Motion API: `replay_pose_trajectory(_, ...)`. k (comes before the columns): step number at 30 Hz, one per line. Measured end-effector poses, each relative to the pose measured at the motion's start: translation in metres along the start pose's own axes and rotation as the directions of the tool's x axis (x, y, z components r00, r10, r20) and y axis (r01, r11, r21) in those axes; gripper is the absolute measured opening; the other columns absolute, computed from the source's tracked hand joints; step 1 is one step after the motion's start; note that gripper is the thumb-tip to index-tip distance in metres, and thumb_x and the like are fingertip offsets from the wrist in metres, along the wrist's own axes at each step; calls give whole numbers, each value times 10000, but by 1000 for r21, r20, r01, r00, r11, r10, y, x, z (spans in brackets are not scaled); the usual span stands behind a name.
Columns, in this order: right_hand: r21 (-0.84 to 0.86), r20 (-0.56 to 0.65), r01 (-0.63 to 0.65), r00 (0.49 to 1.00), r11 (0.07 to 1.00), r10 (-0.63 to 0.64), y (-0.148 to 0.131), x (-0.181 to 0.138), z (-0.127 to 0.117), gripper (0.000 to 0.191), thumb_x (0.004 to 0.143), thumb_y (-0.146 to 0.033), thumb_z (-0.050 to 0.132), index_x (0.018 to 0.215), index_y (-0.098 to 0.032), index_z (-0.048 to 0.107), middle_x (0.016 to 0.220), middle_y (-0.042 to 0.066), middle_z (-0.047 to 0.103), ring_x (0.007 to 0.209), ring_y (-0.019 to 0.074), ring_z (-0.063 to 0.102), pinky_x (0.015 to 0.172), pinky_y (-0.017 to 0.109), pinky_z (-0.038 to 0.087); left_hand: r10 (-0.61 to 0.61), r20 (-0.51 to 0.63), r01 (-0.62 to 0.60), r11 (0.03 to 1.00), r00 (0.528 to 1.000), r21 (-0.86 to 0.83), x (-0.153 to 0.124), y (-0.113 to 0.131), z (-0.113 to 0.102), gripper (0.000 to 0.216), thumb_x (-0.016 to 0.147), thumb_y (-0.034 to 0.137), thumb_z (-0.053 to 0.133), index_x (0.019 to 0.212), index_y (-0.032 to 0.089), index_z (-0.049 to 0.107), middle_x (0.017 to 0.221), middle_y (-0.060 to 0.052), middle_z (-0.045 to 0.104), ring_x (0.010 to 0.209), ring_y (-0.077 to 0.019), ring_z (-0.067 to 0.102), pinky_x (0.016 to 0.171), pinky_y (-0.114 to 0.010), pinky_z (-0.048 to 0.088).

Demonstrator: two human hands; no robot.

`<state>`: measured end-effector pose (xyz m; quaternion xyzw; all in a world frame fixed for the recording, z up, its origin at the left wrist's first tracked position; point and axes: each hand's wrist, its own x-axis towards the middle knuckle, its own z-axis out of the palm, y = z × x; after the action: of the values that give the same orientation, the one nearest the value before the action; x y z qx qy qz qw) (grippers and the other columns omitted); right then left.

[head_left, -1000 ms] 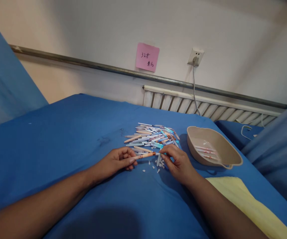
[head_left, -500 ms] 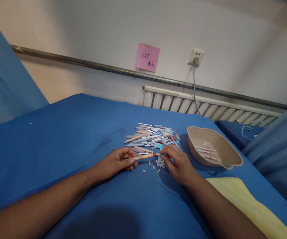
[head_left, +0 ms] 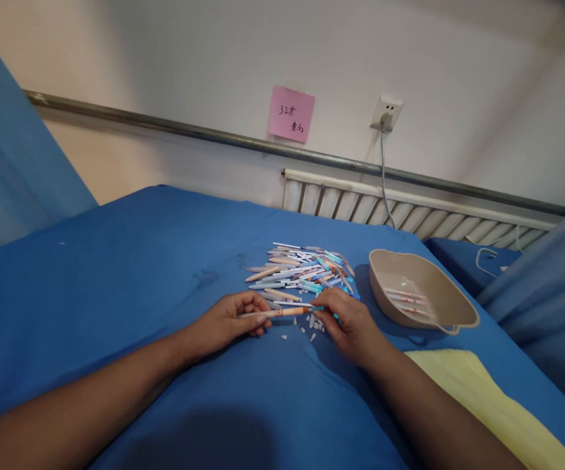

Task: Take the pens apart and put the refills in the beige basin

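Note:
A slim pen (head_left: 290, 313) with a pale barrel and an orange section lies level between my hands. My left hand (head_left: 237, 314) is closed around its left end, thumb on top. At the pen's right end, my right hand (head_left: 348, 321) pinches a small teal piece (head_left: 318, 308), which meets or nearly meets the orange section. My fingers partly hide the teal piece. A thin white stick (head_left: 292, 303) shows just behind the pen; whether my right fingers touch it I cannot tell. Small white cone-shaped tips (head_left: 318, 324) lie scattered beside and below my right hand.
A heap of pen parts (head_left: 302, 267) in peach, grey, white and teal lies just beyond my hands. To the right stands a beige basin (head_left: 378, 287) holding several pens (head_left: 407, 300). A yellow cloth (head_left: 463, 385) lies near my right forearm. Behind the blue-covered table (head_left: 140, 248) is a radiator (head_left: 341, 199).
A teal piece now shows in my right fingers at the pen's right end, where a whitish tip showed before. The pen has dropped slightly and lies more level.

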<state>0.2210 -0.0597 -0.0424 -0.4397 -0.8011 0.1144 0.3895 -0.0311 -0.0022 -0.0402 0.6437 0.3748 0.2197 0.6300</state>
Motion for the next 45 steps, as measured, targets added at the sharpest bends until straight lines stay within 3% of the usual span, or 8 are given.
replay_pose_trajectory(9,310,-20,-286,951,907,307,4,0,7,113,830,-294,575,864,-190,606,590,-42,543,517,95,510,502,204,399,20,110,-28,997,994,73,-4,5,2,319,815,401,587,1023,160,606,837,-36,674,713,-131,591,686,-254,462)
replay_pose_trajectory(19,177,20,-151,989,973,150,-6,0,14,114,848,-290,571,900,-199,618,778,12,657,703,134,608,653,247,448,113,172,-181,874,979,452,-12,12,16,247,879,415,492,975,222,614,860,5,691,747,-140,596,660,-205,408)
replay_pose_trajectory(27,231,50,-159,987,960,151,-15,3,9,451,818,-352,614,1211,-195,457,1024,63,609,854,159,596,736,290,489,143,117,-185,801,983,569,-4,14,23,265,885,434,472,896,203,600,788,3,622,727,-158,556,645,-219,389)
replay_pose_trajectory(31,265,-31,-67,997,962,77,-20,3,3,644,824,-419,589,1357,-205,297,1299,134,435,1053,203,538,891,371,461,163,71,-175,824,984,539,1,15,30,274,883,442,470,867,194,586,800,-9,614,745,-169,546,669,-234,400)
replay_pose_trajectory(36,430,-204,-10,973,903,108,-13,5,7,631,911,-500,380,1416,-189,166,1403,153,307,1210,229,439,927,376,450,150,41,-155,941,988,300,6,23,45,303,859,478,497,875,185,569,877,-35,642,806,-182,570,749,-281,446)
replay_pose_trajectory(41,367,-525,-86,803,926,283,-9,8,1,381,964,-380,224,1277,-196,340,1192,122,484,1029,187,546,875,380,472,128,-83,-122,989,988,78,16,33,59,373,766,517,619,891,169,574,894,-67,669,785,-180,600,741,-294,460)
replay_pose_trajectory(43,220,-621,-24,768,975,159,-17,6,-7,303,941,-309,293,1197,-201,414,1128,111,507,996,195,549,891,409,457,149,-137,-141,988,979,63,25,38,61,382,733,516,654,859,161,588,877,-70,668,779,-179,597,722,-281,455)
replay_pose_trajectory(45,25,-592,124,801,992,-85,-29,3,-12,286,888,-254,384,1163,-209,448,1108,110,522,1039,216,532,910,422,444,193,-168,-177,979,967,106,38,46,61,383,704,509,678,839,157,612,855,-59,660,766,-177,587,699,-271,450)
